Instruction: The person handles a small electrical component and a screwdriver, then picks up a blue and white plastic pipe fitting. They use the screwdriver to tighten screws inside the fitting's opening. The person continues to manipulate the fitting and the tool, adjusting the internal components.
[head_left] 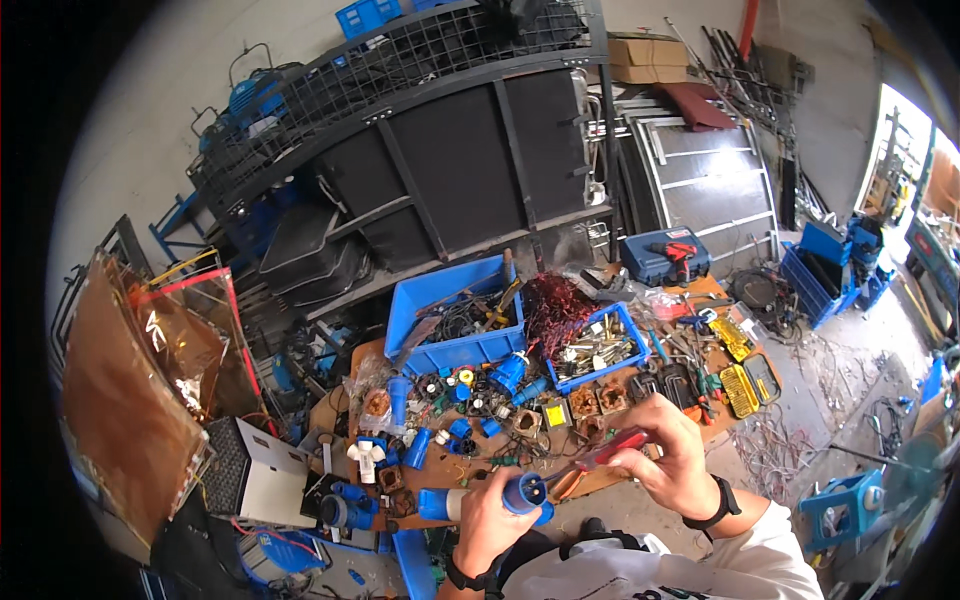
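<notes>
My left hand (484, 527) is closed around a blue industrial plug (523, 491) with a pale middle section, its open end facing right. Dark parts show inside that end. In my right hand (676, 460) is a screwdriver (614, 448) with a red handle. Its thin shaft slants down to the left toward the plug's open end; whether the tip touches anything inside I cannot tell. Orange-handled pliers (568, 486) are just below the shaft, partly hidden. More blue plug parts (418, 449) and a white three-way fitting (366, 457) lie left of my hands.
A large blue bin (455, 350) of tools and cables stands at the table's back, beside a smaller blue tray (575, 383) of metal pieces and a red wire tangle (556, 312). Farther right are a tool case (650, 262), a red drill (680, 258) and a yellow bit case (740, 391).
</notes>
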